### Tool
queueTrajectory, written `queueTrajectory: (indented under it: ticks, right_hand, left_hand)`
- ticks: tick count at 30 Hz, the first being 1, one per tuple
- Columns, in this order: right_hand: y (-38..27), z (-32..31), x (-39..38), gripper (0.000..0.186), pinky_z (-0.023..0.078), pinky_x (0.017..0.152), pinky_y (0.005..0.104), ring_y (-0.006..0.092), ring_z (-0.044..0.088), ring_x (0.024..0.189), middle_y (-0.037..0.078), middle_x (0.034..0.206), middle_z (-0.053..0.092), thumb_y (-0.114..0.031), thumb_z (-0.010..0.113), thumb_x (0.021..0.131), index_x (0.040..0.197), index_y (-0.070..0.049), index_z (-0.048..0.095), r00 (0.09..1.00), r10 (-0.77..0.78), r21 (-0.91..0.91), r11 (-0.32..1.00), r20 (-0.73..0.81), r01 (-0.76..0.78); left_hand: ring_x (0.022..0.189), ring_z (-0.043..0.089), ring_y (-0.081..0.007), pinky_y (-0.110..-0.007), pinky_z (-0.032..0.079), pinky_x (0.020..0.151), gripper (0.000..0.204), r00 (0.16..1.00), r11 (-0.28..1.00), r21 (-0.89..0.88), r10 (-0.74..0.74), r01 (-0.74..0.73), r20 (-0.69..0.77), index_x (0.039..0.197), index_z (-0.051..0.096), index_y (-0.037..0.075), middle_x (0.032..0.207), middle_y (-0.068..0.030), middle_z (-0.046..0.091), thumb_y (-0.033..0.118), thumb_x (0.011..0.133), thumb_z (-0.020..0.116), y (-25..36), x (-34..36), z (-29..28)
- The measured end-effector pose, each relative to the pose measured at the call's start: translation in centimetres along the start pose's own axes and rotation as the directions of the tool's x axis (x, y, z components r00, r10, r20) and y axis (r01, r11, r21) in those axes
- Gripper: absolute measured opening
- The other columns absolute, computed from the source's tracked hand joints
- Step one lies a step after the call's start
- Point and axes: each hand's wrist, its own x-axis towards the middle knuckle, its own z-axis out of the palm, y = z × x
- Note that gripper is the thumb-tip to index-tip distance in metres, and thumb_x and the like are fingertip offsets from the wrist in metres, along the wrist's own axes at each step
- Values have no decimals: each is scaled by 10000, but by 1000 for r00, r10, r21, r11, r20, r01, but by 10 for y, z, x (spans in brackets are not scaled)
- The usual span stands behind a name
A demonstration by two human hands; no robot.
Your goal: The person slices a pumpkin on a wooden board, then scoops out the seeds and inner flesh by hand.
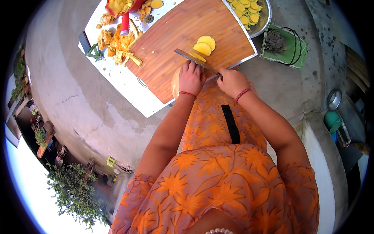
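Squash (pixel 175 85) lies on the near edge of the cutting board (pixel 167 39), partly hidden under our left hand (pixel 191 78), whose fingers are together, clamped over it, with their tips close beside the knife (pixel 194 59). Just off the board's near edge, our right hand (pixel 233 84) has its fingers wrapped around the handle, and the blade slants over the board. Past the blade, on the board, we see one narrow slice (pixel 199 57) and two overlapping round slices (pixel 204 46). Left of the board, orange pulp scraps (pixel 116 40) sit on a white tabletop (pixel 117 85), near a red-handled vessel (pixel 124 25). Beyond the board's far right corner is a metal bowl (pixel 269 19) of yellow rounds (pixel 245 11); right of the board, a green basket (pixel 289 55) holds something dark that we cannot identify.
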Motion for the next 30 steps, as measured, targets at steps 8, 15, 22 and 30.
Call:
queueTrajectory:
  ticks: [8,15,22,30]
  right_hand:
    - [4,11,16,247,545,810,519,408,678,894,239,930,700,-193,604,875,1068,-46,654,998,31,21,999,48,-32]
    - [5,54,86,237,544,802,512,403,686,927,217,975,711,-189,603,879,1094,-104,655,996,79,5,997,30,-79]
    - [6,49,69,207,551,771,512,401,686,867,213,899,708,-213,625,865,1031,-97,671,998,-1,40,999,-61,3]
    - [-5,9,3,198,546,747,501,379,690,840,196,866,712,-219,629,874,994,-64,651,999,-28,-17,999,-41,27]
  left_hand:
    - [1208,509,-354,-439,449,1034,393,998,1000,-3,-2,2,61,1135,654,14,1250,-145,574,173,779,700,-4,-1,-2]
    - [1169,523,-328,-433,464,1012,418,1000,998,-66,0,1,19,1115,652,30,1204,-115,583,117,710,711,3,8,-4]
    - [1169,529,-330,-431,469,1005,406,1000,996,-89,-9,9,-4,1108,654,24,1195,-116,591,122,717,707,-5,4,-3]
    - [1177,518,-380,-454,458,1004,361,1000,997,-71,-8,9,15,1092,656,-5,1210,-161,581,159,773,698,-6,-2,-2]
